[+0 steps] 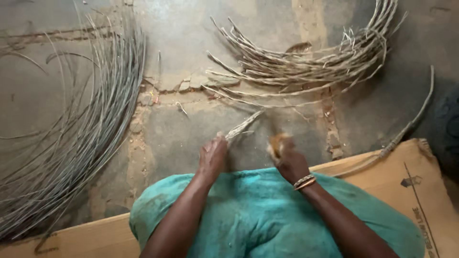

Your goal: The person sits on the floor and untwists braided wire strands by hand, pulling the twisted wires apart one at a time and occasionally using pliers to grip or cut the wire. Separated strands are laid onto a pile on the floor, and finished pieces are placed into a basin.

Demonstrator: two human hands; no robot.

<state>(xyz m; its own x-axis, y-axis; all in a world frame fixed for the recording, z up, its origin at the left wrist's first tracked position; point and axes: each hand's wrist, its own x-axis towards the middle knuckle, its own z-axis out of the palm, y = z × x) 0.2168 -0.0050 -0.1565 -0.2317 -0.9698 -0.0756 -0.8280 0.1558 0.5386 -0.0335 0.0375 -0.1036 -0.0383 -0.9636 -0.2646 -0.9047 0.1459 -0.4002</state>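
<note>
Cane strip (243, 127) in left hand (213, 157)

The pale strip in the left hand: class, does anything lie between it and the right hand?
Nothing visible does. The left hand grips the pale strip, which points up and away over bare floor. The right hand, blurred, holds something orange-brown beside it, an open gap between them.

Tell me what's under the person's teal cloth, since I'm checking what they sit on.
A flattened brown cardboard sheet shows under the teal cloth, sticking out on both sides, and it lies on the cracked floor. The cloth and arms hide the middle of the sheet.
</note>
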